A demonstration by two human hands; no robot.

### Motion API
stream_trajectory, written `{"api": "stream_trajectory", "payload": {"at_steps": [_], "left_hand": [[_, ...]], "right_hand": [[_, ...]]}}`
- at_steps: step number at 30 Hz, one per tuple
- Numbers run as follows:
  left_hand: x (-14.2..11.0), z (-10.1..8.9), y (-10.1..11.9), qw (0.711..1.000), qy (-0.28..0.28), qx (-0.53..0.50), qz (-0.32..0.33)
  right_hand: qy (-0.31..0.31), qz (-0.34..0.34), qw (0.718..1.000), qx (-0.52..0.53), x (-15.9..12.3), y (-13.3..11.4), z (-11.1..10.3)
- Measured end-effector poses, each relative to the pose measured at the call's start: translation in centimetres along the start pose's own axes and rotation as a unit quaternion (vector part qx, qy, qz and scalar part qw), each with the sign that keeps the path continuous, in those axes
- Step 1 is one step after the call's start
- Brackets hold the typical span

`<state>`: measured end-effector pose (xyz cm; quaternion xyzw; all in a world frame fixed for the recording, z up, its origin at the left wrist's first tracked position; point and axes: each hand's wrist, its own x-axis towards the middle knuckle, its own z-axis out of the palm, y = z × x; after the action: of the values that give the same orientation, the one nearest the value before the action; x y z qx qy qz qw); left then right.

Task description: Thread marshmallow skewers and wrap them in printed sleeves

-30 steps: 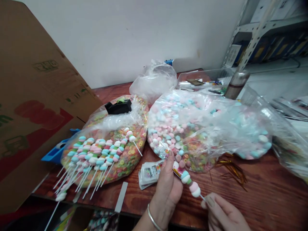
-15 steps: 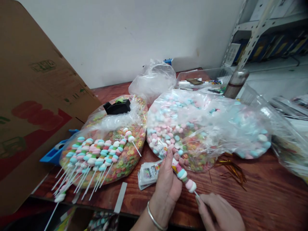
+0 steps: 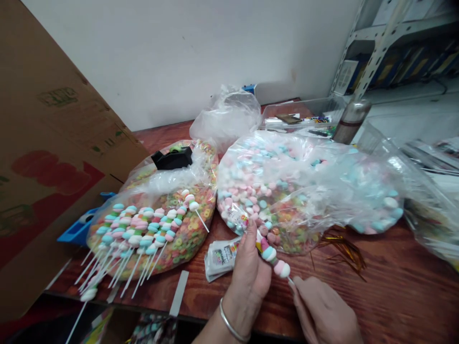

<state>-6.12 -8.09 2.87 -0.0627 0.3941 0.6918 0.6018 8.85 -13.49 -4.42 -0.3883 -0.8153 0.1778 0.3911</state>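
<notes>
My left hand, a bangle on its wrist, is closed round a small printed clear bag. From it a skewer of marshmallows in pink, blue, white and green slants down to the right. My right hand pinches the skewer's bare white stick just below the lowest marshmallow. Part of the bag is hidden behind my left fingers. A stack of flat printed bags lies beside my left wrist. Several marshmallow skewers rest on a bag of ring-shaped candy to the left.
A large bag of marshmallows lies behind my hands. Gold twist ties sit to the right. A black tape dispenser, a blue dispenser and a cardboard box stand left. A bottle stands back right.
My right hand has moved slightly up and left, still pinching the stick. The skewer sits a little further up towards my left hand and the small bag.
</notes>
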Motion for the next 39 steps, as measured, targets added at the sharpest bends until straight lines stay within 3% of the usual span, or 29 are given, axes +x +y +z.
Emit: {"api": "stream_trajectory", "payload": {"at_steps": [2, 4, 7, 11, 18, 20, 21, 25, 28, 30, 32, 34, 37, 39], "left_hand": [[-0.1, 0.1, 0.1, 1.0, 0.009, 0.0, 0.007], [-0.2, 0.1, -0.1, 1.0, 0.013, 0.002, 0.012], [-0.4, -0.2, -1.0, 1.0, -0.003, 0.0, 0.008], [-0.7, -0.9, -2.3, 0.999, -0.017, 0.001, -0.029], [-0.5, -1.2, -0.9, 0.999, -0.041, 0.02, 0.006], [-0.6, -1.0, -0.5, 0.999, -0.048, 0.014, -0.005], [-0.7, -0.8, -0.5, 0.999, -0.041, 0.01, -0.011], [-1.0, 0.0, -0.5, 0.999, 0.033, 0.014, -0.025], [-1.2, 0.3, -1.1, 0.998, 0.056, 0.036, -0.007], [-1.5, 0.2, -1.9, 0.998, 0.042, 0.041, 0.004], [-1.8, -0.3, -2.6, 0.999, 0.021, 0.029, -0.017], [-1.8, -0.9, -2.7, 0.999, -0.004, 0.018, -0.045], [-1.1, -1.5, -1.8, 0.997, -0.06, 0.013, -0.038], [-0.5, -1.6, -0.9, 0.997, -0.08, 0.007, -0.009]], "right_hand": [[0.022, -0.078, 0.991, -0.103, 0.1, 0.3, -0.1], [0.021, -0.079, 0.992, -0.094, 0.3, 0.2, -0.1], [-0.004, 0.047, 0.997, 0.064, 0.6, -0.4, 0.4], [-0.069, 0.251, 0.937, 0.232, 0.7, -1.3, 1.1], [-0.069, 0.363, 0.865, 0.34, 1.0, -1.5, 0.7], [-0.073, 0.347, 0.869, 0.345, 1.1, -1.5, 0.6], [-0.07, 0.32, 0.887, 0.326, 1.1, -1.5, 0.5], [-0.016, 0.085, 0.991, 0.1, 0.4, -1.3, 0.5], [0.028, -0.029, 0.996, -0.084, 0.0, -1.1, 0.6], [0.041, -0.048, 0.992, -0.107, 0.1, -1.0, 0.7], [0.031, -0.002, 0.999, -0.036, 0.5, -0.9, 0.7], [0.003, 0.113, 0.99, 0.083, 1.0, -1.0, 0.5], [-0.035, 0.282, 0.933, 0.22, 1.6, -1.1, 0.1], [-0.054, 0.316, 0.91, 0.262, 1.7, -1.2, -0.1]]}}
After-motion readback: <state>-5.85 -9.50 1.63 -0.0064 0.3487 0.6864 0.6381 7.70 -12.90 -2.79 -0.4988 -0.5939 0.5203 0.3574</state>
